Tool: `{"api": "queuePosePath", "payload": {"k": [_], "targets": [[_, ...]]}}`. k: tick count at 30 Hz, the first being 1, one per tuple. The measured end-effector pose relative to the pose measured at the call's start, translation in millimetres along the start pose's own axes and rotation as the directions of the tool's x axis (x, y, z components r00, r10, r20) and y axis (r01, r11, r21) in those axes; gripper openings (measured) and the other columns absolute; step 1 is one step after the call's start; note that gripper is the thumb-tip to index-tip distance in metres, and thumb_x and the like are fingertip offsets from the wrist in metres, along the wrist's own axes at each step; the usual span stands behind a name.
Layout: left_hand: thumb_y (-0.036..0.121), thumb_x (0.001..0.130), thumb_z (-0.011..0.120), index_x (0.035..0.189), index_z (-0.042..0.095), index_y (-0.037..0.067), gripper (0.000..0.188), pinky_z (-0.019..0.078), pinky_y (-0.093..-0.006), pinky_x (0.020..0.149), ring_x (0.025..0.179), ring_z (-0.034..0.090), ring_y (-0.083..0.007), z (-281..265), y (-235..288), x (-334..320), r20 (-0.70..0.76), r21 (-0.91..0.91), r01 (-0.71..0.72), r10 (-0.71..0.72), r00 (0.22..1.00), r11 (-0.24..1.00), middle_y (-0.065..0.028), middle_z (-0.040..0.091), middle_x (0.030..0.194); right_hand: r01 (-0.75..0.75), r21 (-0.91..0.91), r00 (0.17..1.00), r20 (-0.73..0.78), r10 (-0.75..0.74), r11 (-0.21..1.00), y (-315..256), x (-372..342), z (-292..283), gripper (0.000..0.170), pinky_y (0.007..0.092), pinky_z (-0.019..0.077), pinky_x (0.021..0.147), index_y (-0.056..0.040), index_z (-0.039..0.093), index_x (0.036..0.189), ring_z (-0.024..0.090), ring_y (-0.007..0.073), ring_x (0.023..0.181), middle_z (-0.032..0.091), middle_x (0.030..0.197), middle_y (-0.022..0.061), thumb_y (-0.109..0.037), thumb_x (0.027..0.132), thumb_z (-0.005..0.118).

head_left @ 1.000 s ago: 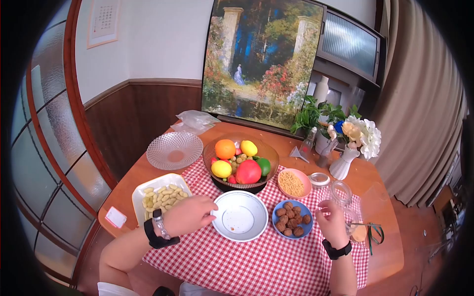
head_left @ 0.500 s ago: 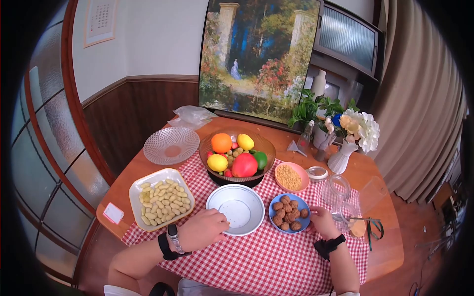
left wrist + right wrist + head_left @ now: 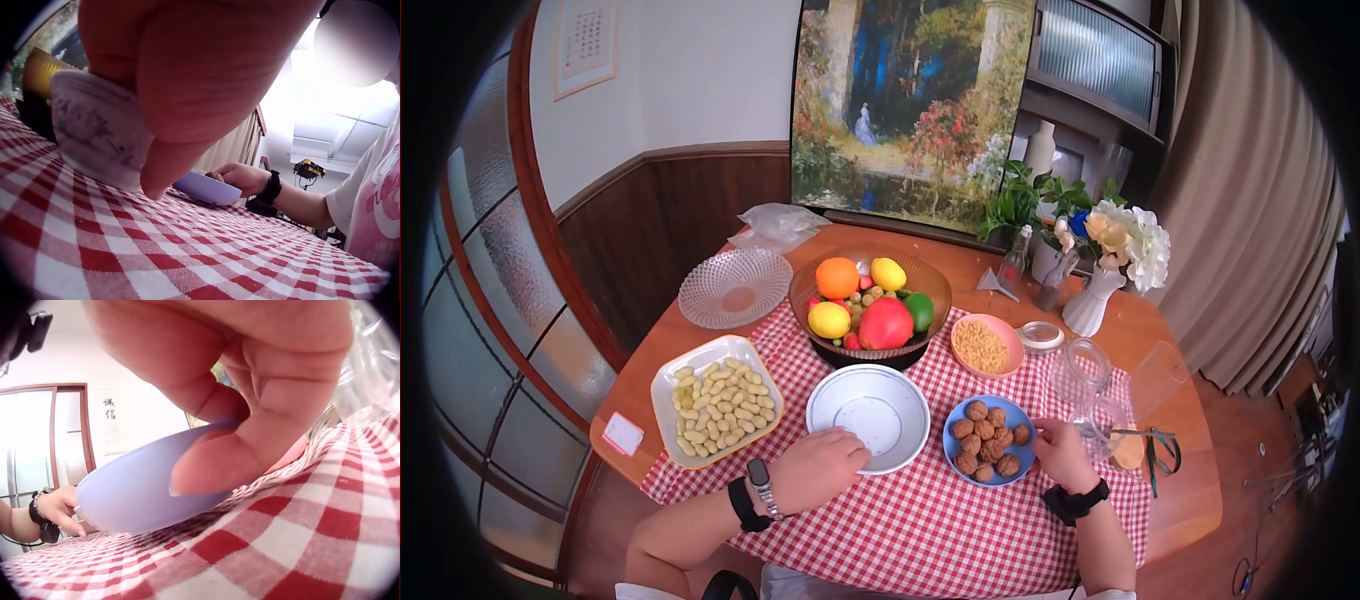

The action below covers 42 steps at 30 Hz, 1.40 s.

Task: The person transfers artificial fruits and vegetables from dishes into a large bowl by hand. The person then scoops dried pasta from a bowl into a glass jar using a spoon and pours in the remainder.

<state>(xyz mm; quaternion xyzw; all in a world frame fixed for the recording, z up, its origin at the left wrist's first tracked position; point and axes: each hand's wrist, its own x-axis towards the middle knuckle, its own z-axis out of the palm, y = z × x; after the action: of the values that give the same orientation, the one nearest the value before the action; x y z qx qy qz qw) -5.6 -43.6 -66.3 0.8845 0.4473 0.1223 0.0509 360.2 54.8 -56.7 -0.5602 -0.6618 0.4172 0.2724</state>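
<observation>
My left hand [image 3: 812, 472] holds the near-left rim of a white bowl [image 3: 888, 415], its fingers over the edge. In the left wrist view the thumb lies against the bowl's flowered outer wall [image 3: 87, 128]. The bowl has a few specks in it. To its right, my right hand [image 3: 1068, 458] pinches the right rim of a shallow blue bowl [image 3: 140, 487] between thumb and fingers. Several walnuts [image 3: 990, 440] lie in that blue bowl. It looks tilted in the right wrist view, close over the checked cloth [image 3: 275, 562].
Left stands a square dish of peanuts [image 3: 725, 405]. Behind are a fruit bowl [image 3: 945, 290], a clear glass plate [image 3: 700, 290] and a pink bowl [image 3: 1012, 350] of small yellowish pieces. Glass jars [image 3: 1082, 370] stand near my right hand, beside a vase of flowers [image 3: 1090, 305].
My left hand has shifted from the white bowl's left side to its near rim. My right hand has come down and left, taking hold of the blue bowl's rim. The head view has shifted slightly.
</observation>
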Motion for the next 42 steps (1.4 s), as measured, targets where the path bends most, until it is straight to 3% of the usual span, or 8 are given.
{"api": "queuePosePath", "payload": {"k": [11, 19, 21, 23, 25, 30, 37, 42], "targets": [[0.021, 0.083, 0.071, 0.119, 0.057, -0.003, 0.046, 0.0485, -0.0392, 0.093, 0.108, 0.058, -0.0307, -19.0, 20.8, 7.7, -0.082, -0.206, 0.023, -0.041, 0.996, 0.978, -0.0148, 0.06, 0.116, 0.037, -0.149, 0.996, 0.09, -0.024, 0.988, 0.7, -12.0, 6.8, 0.031, 0.0271, 0.0553, 0.051, 0.0109, 0.061, 0.116, 0.068, 0.0162, 0.059, 0.069, 0.077, 0.0123, 0.004, 0.089, 0.049], [0.015, 0.084, 0.071, 0.112, 0.062, -0.001, 0.033, 0.0489, -0.0403, 0.099, 0.114, 0.058, -0.0311, 5.1, 64.3, 34.4, -0.288, -0.219, -0.211, 0.144, 0.947, 0.953, -0.0142, 0.058, 0.114, 0.148, -0.223, 0.989, 0.019, -0.147, 0.964, 0.0, -15.9, 14.0, 0.03, 0.0296, 0.0531, 0.055, 0.0046, 0.066, 0.113, 0.066, 0.0165, 0.058, 0.068, 0.073, 0.0138, -0.003, 0.086, 0.056], [0.015, 0.085, 0.069, 0.113, 0.062, -0.002, 0.034, 0.0482, -0.0395, 0.102, 0.118, 0.057, -0.0295, 18.2, 70.1, 39.2, -0.243, -0.189, -0.228, 0.18, 0.953, 0.955, -0.0148, 0.058, 0.121, 0.112, -0.257, 0.994, 0.03, -0.107, 0.96, -2.8, -17.1, 15.6, 0.031, 0.0319, 0.0534, 0.06, 0.0046, 0.065, 0.115, 0.068, 0.0204, 0.063, 0.068, 0.077, 0.0165, -0.005, 0.086, 0.058], [0.019, 0.087, 0.067, 0.123, 0.059, -0.004, 0.043, 0.0461, -0.0392, 0.105, 0.127, 0.051, -0.0286, 25.2, 77.3, 44.0, -0.194, 0.018, -0.299, 0.297, 0.935, 0.954, -0.0168, 0.054, 0.133, 0.269, -0.262, 0.949, -0.091, -0.302, 0.927, 3.0, -17.9, 22.3, 0.032, 0.034, 0.0541, 0.064, 0.0038, 0.063, 0.117, 0.069, 0.0255, 0.069, 0.069, 0.083, 0.0181, -0.004, 0.086, 0.059], [0.023, 0.088, 0.066, 0.134, 0.049, -0.006, 0.057, 0.0424, -0.039, 0.109, 0.136, 0.044, -0.0293, 29.9, 80.8, 44.2, -0.136, -0.063, -0.293, 0.283, 0.949, 0.954, -0.0204, 0.045, 0.144, 0.222, -0.258, 0.961, -0.107, -0.256, 0.94, -7.0, -23.8, 21.9, 0.034, 0.0376, 0.0541, 0.075, 0.0033, 0.061, 0.119, 0.068, 0.0311, 0.084, 0.068, 0.094, 0.0203, -0.003, 0.086, 0.06], [0.032, 0.086, 0.069, 0.145, 0.043, 0.009, 0.068, 0.0377, -0.0435, 0.112, 0.142, 0.034, -0.0375, 27.8, 77.4, 48.2, -0.076, -0.133, -0.159, 0.15, 0.986, 0.978, -0.0268, 0.032, 0.15, 0.503, -0.473, 0.815, -0.018, -0.579, 0.723, -4.8, -25.6, 26.6, 0.048, 0.0473, 0.0456, 0.098, 0.0015, 0.055, 0.127, 0.055, 0.0419, 0.117, 0.057, 0.125, 0.0239, -0.015, 0.085, 0.069], [0.04, 0.078, 0.075, 0.147, 0.043, 0.032, 0.076, 0.029, -0.0494, 0.116, 0.144, 0.026, -0.0402, 34.9, 71.4, 50.3, 0.004, -0.059, -0.12, 0.12, 0.993, 0.991, -0.0244, 0.027, 0.154, 0.623, -0.447, 0.78, 0.287, -0.556, 0.642, -14.0, -27.8, 26.5, 0.087, 0.06, 0.0328, 0.109, -0.0073, 0.044, 0.144, 0.038, 0.0457, 0.135, 0.039, 0.148, 0.0233, -0.052, 0.077, 0.075], [0.042, 0.076, 0.076, 0.146, 0.045, 0.034, 0.077, 0.027, -0.0493, 0.117, 0.145, 0.025, -0.0378, 32.6, 70.6, 52.1, 0.024, -0.041, -0.107, 0.108, 0.994, 0.993, -0.0219, 0.029, 0.154, 0.637, -0.553, 0.77, 0.433, -0.469, 0.537, -11.1, -32.0, 33.7, 0.083, 0.0642, 0.0262, 0.111, -0.0233, 0.043, 0.147, 0.037, 0.0419, 0.138, 0.037, 0.153, 0.0149, -0.064, 0.078, 0.065]]}}
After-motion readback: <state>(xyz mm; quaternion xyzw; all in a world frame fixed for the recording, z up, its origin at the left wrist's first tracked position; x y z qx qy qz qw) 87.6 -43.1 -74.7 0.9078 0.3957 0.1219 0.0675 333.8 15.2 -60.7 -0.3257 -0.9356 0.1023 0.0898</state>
